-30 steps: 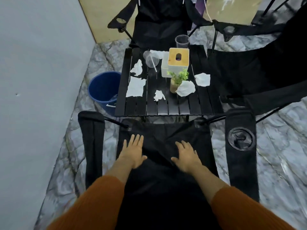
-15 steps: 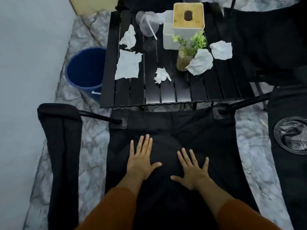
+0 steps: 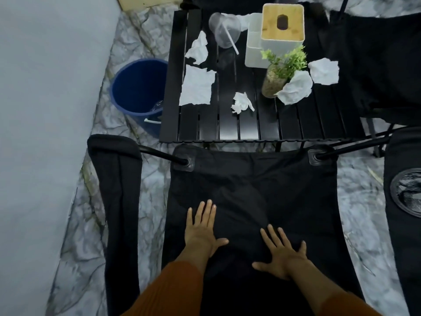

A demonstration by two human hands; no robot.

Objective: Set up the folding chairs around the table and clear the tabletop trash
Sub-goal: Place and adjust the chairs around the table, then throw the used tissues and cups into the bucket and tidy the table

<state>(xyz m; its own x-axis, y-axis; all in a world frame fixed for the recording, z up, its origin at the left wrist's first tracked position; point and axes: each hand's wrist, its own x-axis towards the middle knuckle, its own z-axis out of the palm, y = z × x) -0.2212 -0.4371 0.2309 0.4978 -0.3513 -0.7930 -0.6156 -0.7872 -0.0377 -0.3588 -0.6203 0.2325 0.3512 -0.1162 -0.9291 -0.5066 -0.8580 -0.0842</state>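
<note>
A black folding chair (image 3: 250,183) stands unfolded in front of me, its seat facing the black slatted table (image 3: 227,126). My left hand (image 3: 201,231) and my right hand (image 3: 281,252) lie flat on the seat fabric, fingers spread, holding nothing. On the table lie several crumpled white tissues, among them a flat sheet (image 3: 197,87), a small wad (image 3: 242,103) and a large ball (image 3: 296,87). A tipped clear plastic cup (image 3: 224,29) with a straw lies at the back.
A blue bin (image 3: 136,87) sits on the marble floor left of the table. A white tissue box (image 3: 281,25) with a wooden lid and a small potted plant (image 3: 276,74) stand on the table. Another black chair (image 3: 376,65) is at the right; a grey wall runs along the left.
My view has dropped and moved closer over the chair seat. Both hands have slid back toward me along the fabric, still flat and spread.
</note>
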